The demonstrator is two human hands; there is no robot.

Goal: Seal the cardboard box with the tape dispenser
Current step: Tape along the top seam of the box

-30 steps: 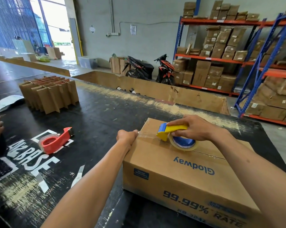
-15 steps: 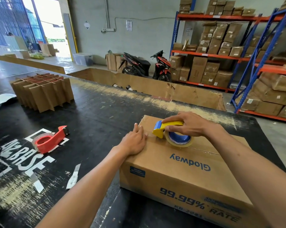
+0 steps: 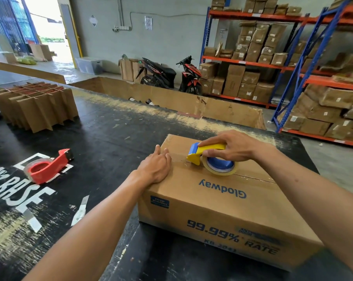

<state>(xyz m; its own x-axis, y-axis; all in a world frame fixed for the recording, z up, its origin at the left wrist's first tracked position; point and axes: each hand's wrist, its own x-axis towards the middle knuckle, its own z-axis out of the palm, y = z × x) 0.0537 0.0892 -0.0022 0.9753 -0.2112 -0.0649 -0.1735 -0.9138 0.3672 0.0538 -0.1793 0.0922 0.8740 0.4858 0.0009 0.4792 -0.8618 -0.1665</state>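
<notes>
The black desk (image 3: pixel 114 138) carries the cardboard box (image 3: pixel 222 201), which sits directly under both hands with its top seam running away from the right grip toward the box's right end. Over the last second the left hand (image 3: pixel 156 169) has changed from a closed fist at the left top edge to a flat, open palm, fingers spread and pressed on the box top just to the left of the dispenser's nose; it clasps nothing, only bears down. I read that as smoothing the taped start of the seam and steadying the box. The right hand (image 3: pixel 231 149) keeps its wrapped hold on the yellow-and-blue tape dispenser (image 3: pixel 210 159), fingers curled over the handle and thumb by the roll, the nose touching the seam. The dispenser has barely shifted along the seam in that time, so sealing looks to be at its beginning, with the seam beyond the right grip seemingly untaped. Well to the left of the left hand, a red tape dispenser (image 3: pixel 46 168) lies unused on the desk.
</notes>
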